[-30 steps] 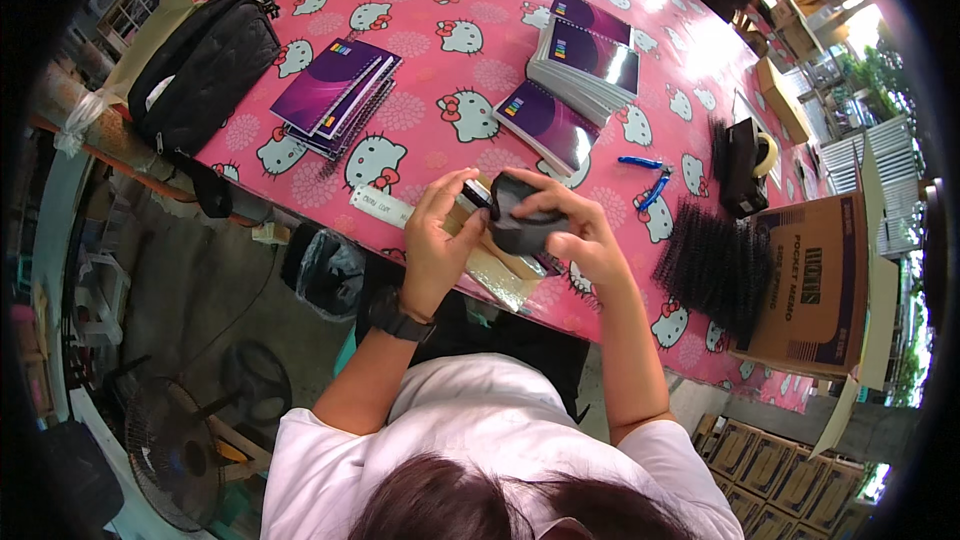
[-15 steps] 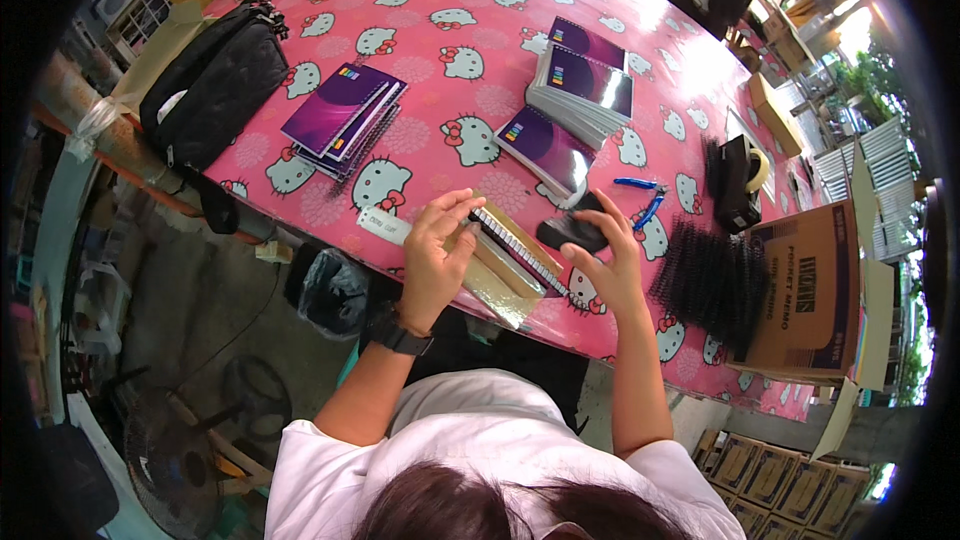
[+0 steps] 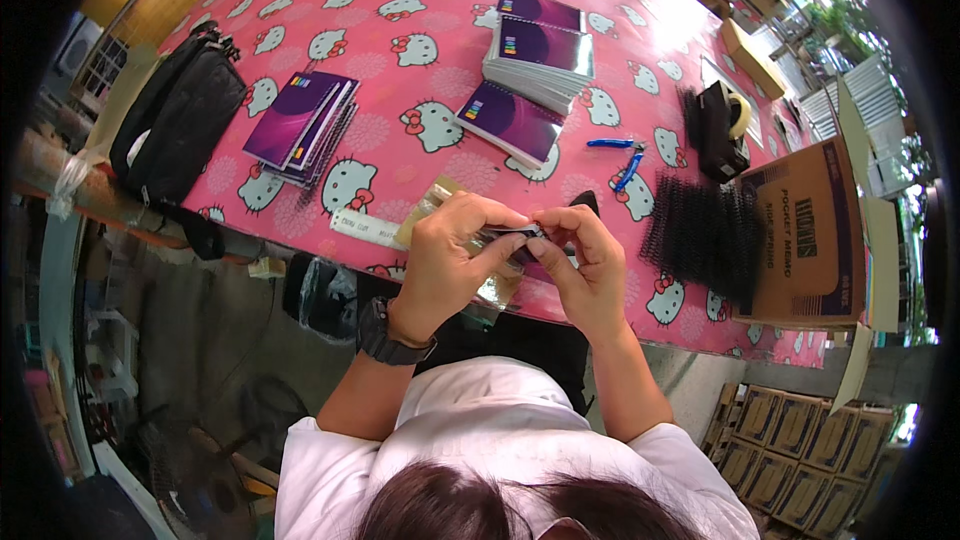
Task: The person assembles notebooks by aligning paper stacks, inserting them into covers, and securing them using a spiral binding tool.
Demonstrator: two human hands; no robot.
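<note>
At the table's near edge my left hand [image 3: 455, 250] and my right hand [image 3: 582, 265] meet, fingertips pinched together on a small notebook [image 3: 524, 253]. Only a bit of its dark purple cover and edge shows; the fingers hide the rest, and any coil in it. Beneath the hands lies a tan, tape-covered board [image 3: 425, 212], with a metal ruler [image 3: 368, 228] sticking out to its left. A black object [image 3: 584, 202] is partly hidden behind my right hand. Beyond that hand, blue-handled nippers [image 3: 628, 158] lie spread on the table.
Spiral-bound purple notebooks [image 3: 298, 125] are stacked at left, with more purple notebooks [image 3: 540, 50] at the far middle. A pile of black spiral coils [image 3: 700, 240] sits right, beside a cardboard box [image 3: 805, 235] and a tape dispenser [image 3: 720, 140]. A black bag [image 3: 180, 120] stands far left.
My right hand has come left from above the black object and joined my left hand at the notebook. The fingers of both hands have closed on it. The whole view has shifted slightly.
</note>
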